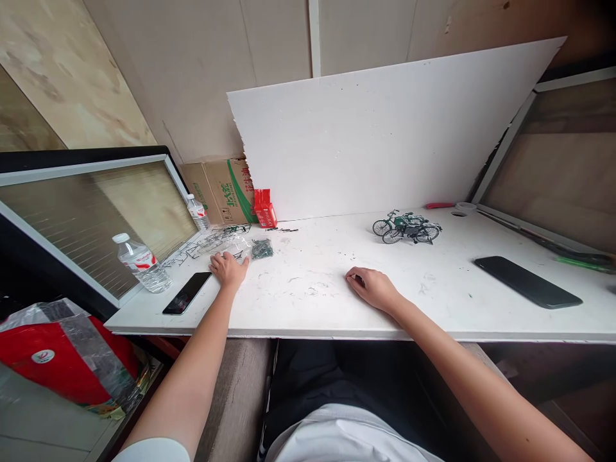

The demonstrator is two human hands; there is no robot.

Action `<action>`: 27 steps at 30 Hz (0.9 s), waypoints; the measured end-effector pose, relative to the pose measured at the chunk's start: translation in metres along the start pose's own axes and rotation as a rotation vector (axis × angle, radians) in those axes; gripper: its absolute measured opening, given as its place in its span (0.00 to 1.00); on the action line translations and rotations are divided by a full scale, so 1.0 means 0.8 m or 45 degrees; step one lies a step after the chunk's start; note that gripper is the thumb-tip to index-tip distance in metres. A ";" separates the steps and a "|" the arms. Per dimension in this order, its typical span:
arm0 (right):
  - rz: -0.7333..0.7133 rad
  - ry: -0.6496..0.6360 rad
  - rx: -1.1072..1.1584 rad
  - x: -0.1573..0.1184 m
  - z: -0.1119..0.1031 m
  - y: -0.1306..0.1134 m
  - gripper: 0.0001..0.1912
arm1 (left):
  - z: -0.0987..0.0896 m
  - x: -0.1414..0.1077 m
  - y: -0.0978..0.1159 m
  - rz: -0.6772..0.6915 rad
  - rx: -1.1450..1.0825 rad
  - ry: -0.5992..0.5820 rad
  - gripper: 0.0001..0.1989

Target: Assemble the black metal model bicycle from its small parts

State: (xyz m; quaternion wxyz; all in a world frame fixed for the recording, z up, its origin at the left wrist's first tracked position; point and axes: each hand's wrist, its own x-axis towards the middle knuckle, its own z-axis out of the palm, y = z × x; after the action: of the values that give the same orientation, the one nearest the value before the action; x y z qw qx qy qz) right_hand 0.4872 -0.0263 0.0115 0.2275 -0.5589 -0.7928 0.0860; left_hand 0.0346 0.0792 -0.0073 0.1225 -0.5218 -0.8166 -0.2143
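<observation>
My left hand (230,269) reaches to the left side of the white table, fingers apart, over the edge of a crumpled clear plastic bag (239,245). Just right of its fingertips lies a small clear packet (262,249) with dark green parts inside. Black part frames (206,242) are spread behind and left of that hand. My right hand (373,287) rests on the table near the middle, its fingers curled in, and I see nothing in them. Beyond it stand two miniature bicycles (407,228), close together, one green and one dark.
A black phone (187,293) and a water bottle (141,262) are at the left. A second bottle (197,212), a cardboard box (219,190) and a red box (265,208) stand behind. A dark flat case (527,281) lies right. A white board (375,141) leans at the back.
</observation>
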 end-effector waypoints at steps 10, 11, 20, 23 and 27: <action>0.001 0.003 0.023 -0.001 -0.001 -0.001 0.14 | 0.005 0.004 -0.003 -0.004 -0.072 0.014 0.21; 0.001 0.005 0.020 -0.001 -0.001 -0.001 0.13 | 0.003 0.003 -0.003 -0.002 -0.087 -0.002 0.19; -0.005 0.011 0.036 -0.001 0.000 0.001 0.13 | 0.004 0.007 -0.007 -0.041 -0.135 0.041 0.14; -0.003 0.014 0.050 -0.001 0.001 0.002 0.13 | 0.002 0.006 -0.007 -0.118 -0.196 0.119 0.14; 0.008 0.013 0.056 -0.002 -0.001 0.001 0.14 | -0.001 0.005 -0.007 -0.163 -0.338 0.256 0.15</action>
State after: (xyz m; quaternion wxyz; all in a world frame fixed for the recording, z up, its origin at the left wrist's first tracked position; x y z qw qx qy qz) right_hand 0.4884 -0.0274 0.0112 0.2436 -0.5567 -0.7877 0.1012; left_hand 0.0275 0.0802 -0.0062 0.1197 -0.4562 -0.7964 -0.3786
